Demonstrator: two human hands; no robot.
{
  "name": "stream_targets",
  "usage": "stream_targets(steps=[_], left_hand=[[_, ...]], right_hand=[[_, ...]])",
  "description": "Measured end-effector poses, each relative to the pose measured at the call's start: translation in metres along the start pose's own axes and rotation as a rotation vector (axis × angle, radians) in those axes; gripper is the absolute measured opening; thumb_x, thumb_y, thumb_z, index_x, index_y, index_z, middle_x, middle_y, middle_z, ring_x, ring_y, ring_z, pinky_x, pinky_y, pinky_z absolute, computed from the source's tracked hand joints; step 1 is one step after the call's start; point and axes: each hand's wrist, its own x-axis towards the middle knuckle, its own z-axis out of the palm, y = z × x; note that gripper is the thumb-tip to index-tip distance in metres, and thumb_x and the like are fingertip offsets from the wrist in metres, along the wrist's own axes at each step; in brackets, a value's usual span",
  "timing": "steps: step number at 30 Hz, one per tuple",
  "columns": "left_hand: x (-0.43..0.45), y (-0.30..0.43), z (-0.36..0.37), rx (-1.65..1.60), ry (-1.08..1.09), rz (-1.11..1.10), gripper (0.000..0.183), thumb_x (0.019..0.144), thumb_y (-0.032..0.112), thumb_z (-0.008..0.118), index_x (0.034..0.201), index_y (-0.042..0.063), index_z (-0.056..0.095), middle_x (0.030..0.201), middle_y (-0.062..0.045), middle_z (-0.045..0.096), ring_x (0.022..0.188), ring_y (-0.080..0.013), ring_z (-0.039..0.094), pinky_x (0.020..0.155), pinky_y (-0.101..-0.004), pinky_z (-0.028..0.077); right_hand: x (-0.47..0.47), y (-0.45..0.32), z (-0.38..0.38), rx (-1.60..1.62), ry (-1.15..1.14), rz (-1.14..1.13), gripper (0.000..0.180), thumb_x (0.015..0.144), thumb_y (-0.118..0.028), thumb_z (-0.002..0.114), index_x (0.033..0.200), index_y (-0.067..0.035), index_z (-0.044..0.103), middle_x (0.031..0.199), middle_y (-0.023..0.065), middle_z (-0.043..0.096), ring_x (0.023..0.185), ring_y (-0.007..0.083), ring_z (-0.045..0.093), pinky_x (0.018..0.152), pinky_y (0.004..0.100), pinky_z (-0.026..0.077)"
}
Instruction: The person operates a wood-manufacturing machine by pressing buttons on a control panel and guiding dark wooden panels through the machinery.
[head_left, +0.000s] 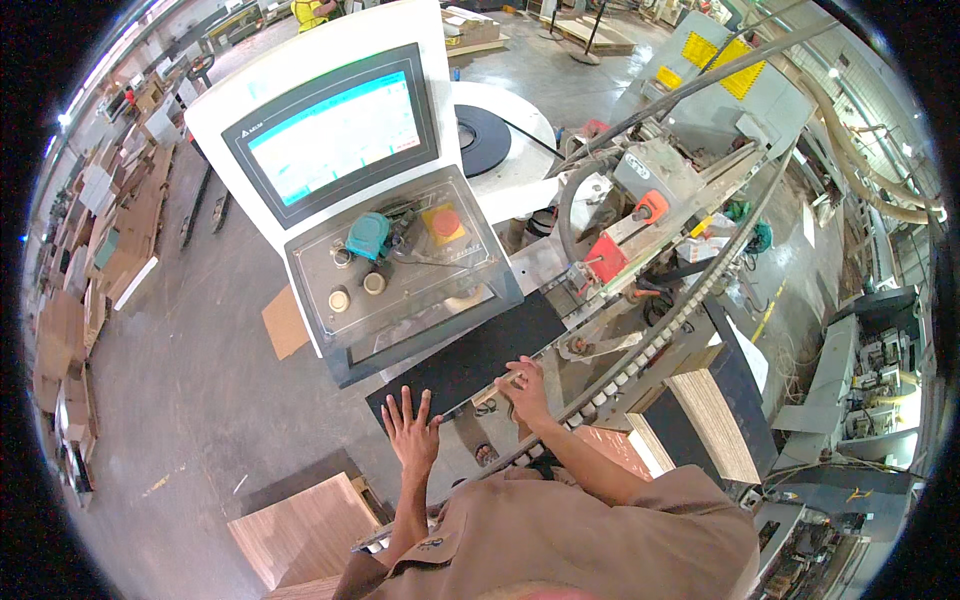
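Observation:
A long black panel lies in front of the control console, its far right end at the edge-banding machine's feed. My left hand rests palm down at the panel's left end, fingers spread and holding nothing. At the panel's near edge, my right hand has its fingers and thumb bent around a short pale wooden strip. Part of that strip is hidden under the fingers.
A console with a lit touchscreen, knobs and a red emergency-stop button stands ahead. A roller rail crosses beside my right arm. Stacked boards stand at right; wood-grain panels lie low left.

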Motion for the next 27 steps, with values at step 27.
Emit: stream_targets(steps=[27], left_hand=[[0.004,-0.017,-0.003,-0.020,-0.115,0.165,0.068,0.106,0.035,0.072,0.169,0.022,0.052,0.184,-0.014,0.033,0.170,-0.0482,0.023,0.138,-0.0662,0.014]], right_hand=[[0.021,-0.030,-0.008,0.718,0.053,0.237,0.086,0.102,-0.052,0.083,0.165,-0.005,0.050,0.169,0.0103,0.046,0.167,0.0221,0.031,0.138,0.0383,0.016]])
